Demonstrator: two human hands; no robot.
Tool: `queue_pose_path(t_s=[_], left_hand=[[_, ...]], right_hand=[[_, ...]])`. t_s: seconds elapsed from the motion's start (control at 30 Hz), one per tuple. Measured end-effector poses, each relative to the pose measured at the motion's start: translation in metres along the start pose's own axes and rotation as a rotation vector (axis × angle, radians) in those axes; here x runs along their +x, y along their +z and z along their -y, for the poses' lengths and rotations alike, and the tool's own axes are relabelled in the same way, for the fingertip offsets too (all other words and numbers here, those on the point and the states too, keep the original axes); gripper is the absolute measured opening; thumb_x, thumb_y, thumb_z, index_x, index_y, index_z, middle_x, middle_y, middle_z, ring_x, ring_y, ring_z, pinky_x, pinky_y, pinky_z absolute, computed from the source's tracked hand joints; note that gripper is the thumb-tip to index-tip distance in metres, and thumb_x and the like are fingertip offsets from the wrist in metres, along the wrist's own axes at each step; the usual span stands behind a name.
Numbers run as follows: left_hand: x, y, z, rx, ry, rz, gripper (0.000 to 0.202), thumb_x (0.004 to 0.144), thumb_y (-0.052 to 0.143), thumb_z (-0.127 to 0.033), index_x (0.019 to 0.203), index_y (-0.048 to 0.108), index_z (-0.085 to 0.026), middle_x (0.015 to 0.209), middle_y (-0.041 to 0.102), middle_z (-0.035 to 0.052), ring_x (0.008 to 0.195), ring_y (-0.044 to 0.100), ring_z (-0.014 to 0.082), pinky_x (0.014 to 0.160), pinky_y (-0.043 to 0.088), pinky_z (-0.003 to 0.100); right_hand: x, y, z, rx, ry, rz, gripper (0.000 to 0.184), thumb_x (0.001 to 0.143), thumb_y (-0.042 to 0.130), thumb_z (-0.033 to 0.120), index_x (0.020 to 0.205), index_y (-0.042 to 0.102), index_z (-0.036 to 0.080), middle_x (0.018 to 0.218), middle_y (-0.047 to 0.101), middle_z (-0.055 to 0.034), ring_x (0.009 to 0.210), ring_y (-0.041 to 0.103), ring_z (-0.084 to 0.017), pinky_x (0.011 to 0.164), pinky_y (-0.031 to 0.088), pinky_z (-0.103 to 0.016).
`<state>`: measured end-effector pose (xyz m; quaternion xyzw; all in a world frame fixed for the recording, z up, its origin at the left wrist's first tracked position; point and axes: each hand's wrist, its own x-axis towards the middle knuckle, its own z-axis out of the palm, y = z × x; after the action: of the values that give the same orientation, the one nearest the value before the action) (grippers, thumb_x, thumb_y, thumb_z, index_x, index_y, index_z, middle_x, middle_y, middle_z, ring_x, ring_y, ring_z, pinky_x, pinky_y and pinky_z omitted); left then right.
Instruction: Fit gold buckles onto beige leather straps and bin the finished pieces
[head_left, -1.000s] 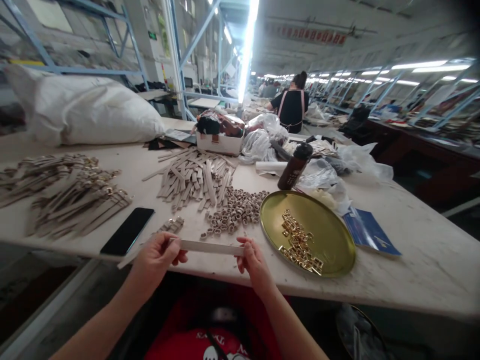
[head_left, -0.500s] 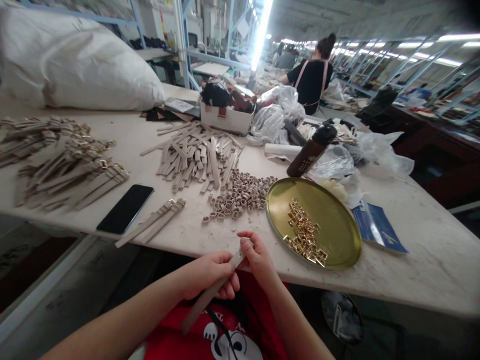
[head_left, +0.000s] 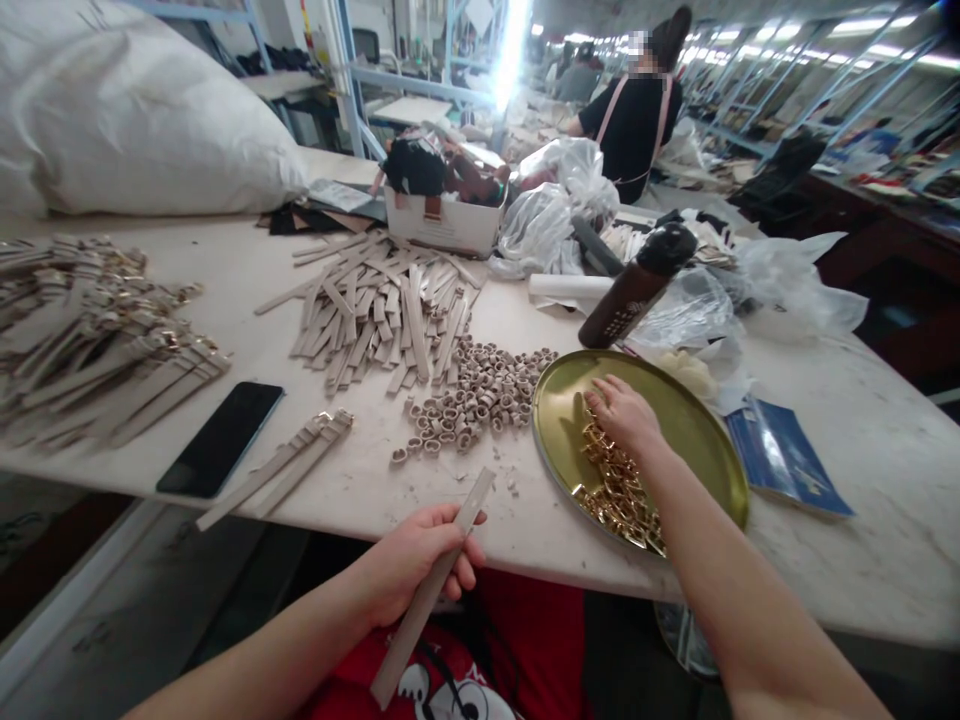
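Observation:
My left hand (head_left: 433,552) is closed on a flat greyish-beige strap (head_left: 420,625), held slantwise above my lap with its upper end past the table's front edge. Out over a round gold-coloured tray (head_left: 694,440), my right hand (head_left: 624,415) has its fingers bent down at the far end of a heap of small gold metal buckles (head_left: 619,490). Whatever is between those fingertips is hidden. Small beige loops (head_left: 487,395) lie heaped left of the tray. Behind them is a pile of loose straps (head_left: 375,315).
Straps with buckles fitted (head_left: 300,455) lie near the front edge beside a phone (head_left: 221,440). A larger buckled pile (head_left: 97,340) is at left. Behind the tray stands a dark bottle (head_left: 637,285), with a blue booklet (head_left: 784,455) at right. Another person (head_left: 634,125) sits farther back.
My right hand has let go of the strap and moved right and forward to the buckles in the tray. The left hand still holds the strap. The view has shifted slightly.

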<state>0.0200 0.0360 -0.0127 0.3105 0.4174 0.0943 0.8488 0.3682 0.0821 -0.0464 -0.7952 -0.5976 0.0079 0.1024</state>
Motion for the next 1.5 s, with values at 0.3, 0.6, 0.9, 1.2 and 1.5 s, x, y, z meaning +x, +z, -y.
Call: queue_pose_path(t_s=[0.3,0.6,0.9,1.2,1.5], left_hand=[[-0.003,-0.005,0.000,-0.134,-0.036,0.008,0.029,0.071,0.045,-0.011,0.099,0.051,-0.011,0.075,0.059,0.0037,0.051,0.051,0.0060,0.042,0.040,0.013],[-0.017,-0.007,0.005,-0.244,-0.031,0.011,0.029,0.073,0.047,-0.014,0.101,0.055,-0.009,0.078,0.059,0.0060,0.056,0.052,0.0073,0.044,0.038,0.014],[-0.016,0.005,0.017,-0.226,0.058,-0.093,0.024,0.075,0.053,-0.018,0.096,0.062,-0.010,0.078,0.055,0.0032,0.060,0.048,0.0062,0.046,0.036,0.014],[-0.020,0.005,0.025,-0.176,0.039,-0.046,0.025,0.067,0.064,-0.019,0.091,0.059,-0.013,0.064,0.051,-0.0025,0.057,0.049,0.0056,0.049,0.036,0.014],[-0.025,-0.009,0.025,-0.038,0.192,-0.111,0.019,0.076,0.057,-0.030,0.085,0.050,-0.015,0.079,0.060,0.0014,0.055,0.051,0.0047,0.044,0.037,0.013]], right_hand=[[-0.064,0.007,0.017,0.089,-0.244,0.147,0.051,0.087,0.033,0.047,0.119,0.054,0.013,0.129,0.047,-0.0138,0.118,0.042,-0.025,0.100,0.033,-0.042],[-0.106,-0.010,-0.031,0.145,-0.111,-0.026,0.051,0.086,0.033,0.049,0.124,0.047,0.018,0.133,0.043,-0.0100,0.122,0.039,-0.023,0.103,0.031,-0.040],[-0.101,0.019,-0.062,0.208,-0.003,-0.069,0.057,0.084,0.031,0.054,0.115,0.055,0.013,0.127,0.047,-0.0144,0.120,0.040,-0.025,0.102,0.031,-0.042],[-0.094,0.006,0.012,0.272,-0.221,0.031,0.051,0.084,0.039,0.048,0.120,0.051,0.013,0.123,0.051,-0.0138,0.117,0.044,-0.024,0.100,0.033,-0.043],[-0.075,-0.017,0.099,0.136,-0.325,-0.041,0.024,0.086,0.044,0.027,0.100,0.060,0.017,0.098,0.060,-0.0081,0.087,0.057,-0.017,0.079,0.043,-0.028]])
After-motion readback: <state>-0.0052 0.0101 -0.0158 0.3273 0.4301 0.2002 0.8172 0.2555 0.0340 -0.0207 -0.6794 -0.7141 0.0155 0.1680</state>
